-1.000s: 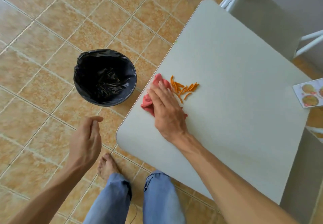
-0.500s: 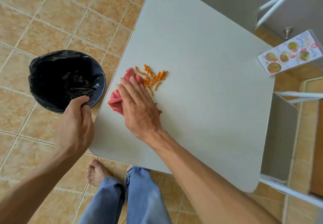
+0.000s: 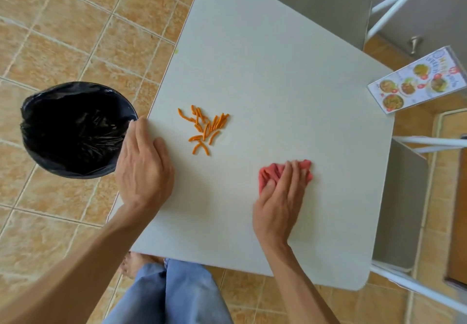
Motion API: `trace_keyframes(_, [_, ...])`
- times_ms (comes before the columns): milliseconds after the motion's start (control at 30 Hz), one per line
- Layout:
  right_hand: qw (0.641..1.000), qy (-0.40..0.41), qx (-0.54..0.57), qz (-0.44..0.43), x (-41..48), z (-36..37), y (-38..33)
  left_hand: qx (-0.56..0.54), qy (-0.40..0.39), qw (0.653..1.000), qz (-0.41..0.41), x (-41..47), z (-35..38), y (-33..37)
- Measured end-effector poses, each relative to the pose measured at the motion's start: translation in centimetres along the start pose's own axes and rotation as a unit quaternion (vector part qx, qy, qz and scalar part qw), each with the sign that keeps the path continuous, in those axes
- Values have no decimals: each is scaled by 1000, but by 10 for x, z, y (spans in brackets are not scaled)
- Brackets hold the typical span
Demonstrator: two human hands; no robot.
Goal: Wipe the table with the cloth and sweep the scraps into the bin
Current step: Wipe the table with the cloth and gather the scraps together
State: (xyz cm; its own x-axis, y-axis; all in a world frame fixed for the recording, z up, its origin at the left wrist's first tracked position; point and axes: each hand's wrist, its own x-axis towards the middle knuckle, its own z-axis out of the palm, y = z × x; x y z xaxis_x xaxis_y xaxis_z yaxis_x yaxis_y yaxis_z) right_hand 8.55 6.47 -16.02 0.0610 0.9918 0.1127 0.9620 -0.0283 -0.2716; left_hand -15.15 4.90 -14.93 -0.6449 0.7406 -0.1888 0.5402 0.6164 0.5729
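Soft, limp pink cloth (image 3: 270, 171), pressed flat under the spread right hand (image 3: 278, 207), should slide easily toward the orange scraps (image 3: 204, 128) to its left.

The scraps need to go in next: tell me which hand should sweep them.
Right. The right hand presses the crumpled pink cloth, and the orange scraps lie between it and the black-lined round bin, which the left hand holds at the grey table's edge.

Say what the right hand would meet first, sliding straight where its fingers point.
Bare table, as far as seen: the right hand, on the cloth, points at the far edge; the scraps lie leftward.
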Motion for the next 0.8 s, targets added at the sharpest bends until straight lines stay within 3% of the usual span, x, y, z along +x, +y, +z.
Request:
trace_keyframes(167, [969,-82,70,-221,35,23,-64,34,12,999,-18,-1,9,-3])
trace_keyframes(267, [952,-108,77,-277,46,34,-97,45,13,999,-11,2,10,-1])
trace_keyframes(467, [942,-133,86,-295,51,32,-99,56,11,998,-16,0,8,0])
trace_keyframes(800, [952,-157,104,-242,43,-1,-71,50,-12,998,-37,1,8,-2])
